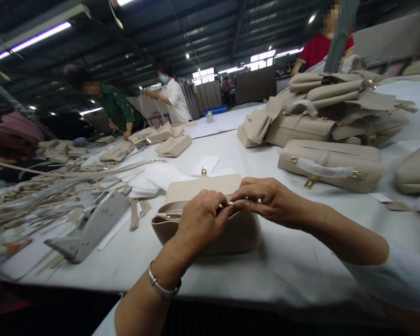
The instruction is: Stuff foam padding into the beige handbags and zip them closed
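Observation:
A beige handbag [234, 235] rests on the white-covered table before me, its flap laid back and a gold clasp [204, 171] at the flap's far edge. Over the bag's mouth, my left hand [205, 214] pinches a small gold metal piece [231, 204], perhaps a zipper pull; its exact kind is too small to tell. From the right, my right hand [262, 198] is closed on the same piece, fingertips meeting those of the left. Part of a gold zipper [173, 216] shows left of my left hand. The bag's front is partly covered by my left hand.
Finished-looking beige handbags [297, 128] are heaped at the right, one bag [331, 163] lying nearer. A grey tape dispenser [98, 224] stands at left beside many beige straps [28, 200]. White padding sheets [164, 177] lie behind. Co-workers [177, 100] stand across the table.

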The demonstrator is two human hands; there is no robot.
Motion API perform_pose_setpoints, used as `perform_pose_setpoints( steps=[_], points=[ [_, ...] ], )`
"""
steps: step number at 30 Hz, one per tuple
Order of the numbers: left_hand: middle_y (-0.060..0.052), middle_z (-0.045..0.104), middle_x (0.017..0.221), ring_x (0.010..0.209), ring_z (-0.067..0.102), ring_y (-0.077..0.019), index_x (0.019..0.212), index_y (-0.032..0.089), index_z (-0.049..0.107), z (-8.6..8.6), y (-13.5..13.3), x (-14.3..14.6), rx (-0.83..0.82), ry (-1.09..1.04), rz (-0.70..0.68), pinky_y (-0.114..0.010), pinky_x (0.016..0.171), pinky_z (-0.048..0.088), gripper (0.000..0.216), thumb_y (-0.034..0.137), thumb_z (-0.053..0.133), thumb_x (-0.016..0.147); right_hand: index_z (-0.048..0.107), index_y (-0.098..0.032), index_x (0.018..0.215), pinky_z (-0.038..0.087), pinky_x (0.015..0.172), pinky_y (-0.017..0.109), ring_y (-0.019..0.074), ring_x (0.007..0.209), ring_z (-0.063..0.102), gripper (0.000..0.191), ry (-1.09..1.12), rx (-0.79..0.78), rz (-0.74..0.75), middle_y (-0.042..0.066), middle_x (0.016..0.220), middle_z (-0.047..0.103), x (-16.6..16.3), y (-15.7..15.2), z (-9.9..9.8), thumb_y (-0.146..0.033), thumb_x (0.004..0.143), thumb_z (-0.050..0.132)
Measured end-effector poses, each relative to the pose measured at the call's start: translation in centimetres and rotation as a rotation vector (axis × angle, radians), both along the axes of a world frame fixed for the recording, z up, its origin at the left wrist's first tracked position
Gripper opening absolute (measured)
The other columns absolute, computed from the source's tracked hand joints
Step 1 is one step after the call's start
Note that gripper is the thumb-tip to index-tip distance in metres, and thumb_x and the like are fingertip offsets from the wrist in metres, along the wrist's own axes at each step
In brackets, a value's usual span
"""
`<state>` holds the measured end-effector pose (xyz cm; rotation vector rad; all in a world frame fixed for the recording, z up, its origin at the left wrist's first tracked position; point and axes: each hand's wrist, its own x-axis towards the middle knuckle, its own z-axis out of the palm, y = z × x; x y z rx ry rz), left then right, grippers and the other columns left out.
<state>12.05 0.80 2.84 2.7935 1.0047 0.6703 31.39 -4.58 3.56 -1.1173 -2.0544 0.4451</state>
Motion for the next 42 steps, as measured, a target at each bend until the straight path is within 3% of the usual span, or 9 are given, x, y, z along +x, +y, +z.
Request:
perform_pose_setpoints(
  steps=[3, 6, 11, 15, 20, 24, 28, 33, 42],
  points=[
    [-0.001, 0.061, 0.082, 0.084, 0.054, -0.0183, 0.082, 0.022, 0.061, -0.1, -0.3, -0.1, -0.006, -0.01, 0.007, -0.031, 0.072, 0.041, 0.01, 0.031, 0.06, 0.084, 0.067, -0.014, 0.079, 0.039, 0.061, 0.023, 0.0121, 0.066, 0.052, 0.027, 0.075, -0.113, -0.019, 0.002, 0.07, 0.058, 0.1, 1.8, 0.0, -0.036, 0.088, 0.055],
    [-0.001, 0.061, 0.081, 0.083, 0.054, -0.019, 0.082, 0.021, 0.061, -0.2, -0.5, 0.0, 0.002, -0.02, 0.042, -0.031, 0.07, 0.041, 0.011, 0.031, 0.065, 0.08, 0.057, -0.013, 0.063, 0.028, 0.047, 0.022, 0.0075, 0.05, 0.039, 0.035, 0.245, -0.334, -0.023, -0.003, 0.053, 0.045, 0.1, 3.8, -0.3, -0.044, 0.08, 0.062],
    [-0.002, 0.06, 0.078, 0.08, 0.053, -0.0191, 0.08, 0.021, 0.061, -0.6, -0.6, -0.1, 0.05, -0.061, 0.091, -0.031, 0.07, 0.04, 0.015, 0.034, 0.066, 0.078, 0.055, -0.012, 0.061, 0.025, 0.042, 0.02, 0.0052, 0.044, 0.035, 0.039, 0.382, -0.601, 0.11, -0.004, 0.05, 0.045, 0.1, 5.3, -0.6, -0.047, 0.068, 0.072],
    [-0.002, 0.061, 0.08, 0.083, 0.054, -0.0192, 0.08, 0.021, 0.062, -0.7, -0.8, -0.1, 0.027, -0.108, 0.079, -0.032, 0.073, 0.041, 0.014, 0.034, 0.066, 0.078, 0.059, -0.011, 0.063, 0.027, 0.043, 0.02, 0.0055, 0.044, 0.037, 0.038, 0.431, -0.595, 0.117, -0.003, 0.05, 0.047, 0.4, 5.2, -0.9, -0.046, 0.068, 0.073],
    [0.0, 0.062, 0.08, 0.083, 0.055, -0.0169, 0.08, 0.021, 0.062, 0.1, -0.9, 0.2, -0.185, -0.192, 0.067, -0.029, 0.074, 0.042, 0.016, 0.033, 0.056, 0.086, 0.06, -0.011, 0.063, 0.025, 0.043, 0.02, 0.0054, 0.045, 0.036, 0.037, 0.511, -0.581, 0.125, -0.004, 0.05, 0.047, 0.5, 5.0, -1.4, -0.044, 0.068, 0.075],
    [0.001, 0.061, 0.073, 0.071, 0.055, -0.0145, 0.08, 0.021, 0.062, 0.4, -0.5, 0.6, -0.323, -0.196, 0.1, -0.026, 0.065, 0.041, 0.027, 0.04, 0.047, 0.09, 0.059, -0.011, 0.063, 0.023, 0.044, 0.02, 0.0046, 0.046, 0.033, 0.037, 0.524, -0.564, 0.156, -0.005, 0.05, 0.044, 0.4, 4.7, -1.7, -0.045, 0.07, 0.073],
    [0.003, 0.055, 0.063, 0.06, 0.049, -0.0114, 0.075, 0.019, 0.06, 0.2, -0.1, 0.7, -0.43, -0.239, 0.088, -0.022, 0.054, 0.036, 0.03, 0.044, 0.05, 0.087, 0.058, -0.011, 0.064, 0.024, 0.044, 0.02, 0.0048, 0.047, 0.033, 0.036, 0.562, -0.554, 0.174, -0.006, 0.052, 0.042, 0.4, 4.2, -1.7, -0.044, 0.072, 0.071],
    [0.001, 0.058, 0.065, 0.062, 0.049, -0.0101, 0.073, 0.015, 0.062, -0.3, 0.3, 0.4, -0.617, -0.459, 0.007, -0.021, 0.057, 0.039, 0.027, 0.04, 0.056, 0.083, 0.064, -0.009, 0.073, 0.029, 0.048, 0.02, 0.0058, 0.051, 0.038, 0.027, 0.54, -0.534, 0.175, -0.003, 0.057, 0.049, 0.9, 3.8, -1.7, -0.035, 0.073, 0.07],
    [0.0, 0.055, 0.053, 0.051, 0.045, -0.0082, 0.06, 0.013, 0.058, 0.4, 0.2, 0.5, -0.852, -0.577, 0.068, -0.02, 0.052, 0.033, 0.027, 0.036, 0.063, 0.073, 0.068, -0.009, 0.074, 0.037, 0.057, 0.022, 0.0087, 0.059, 0.05, 0.017, 0.588, -0.574, 0.219, 0.001, 0.065, 0.061, 0.6, 3.7, -1.7, -0.023, 0.067, 0.071]
  ],
)
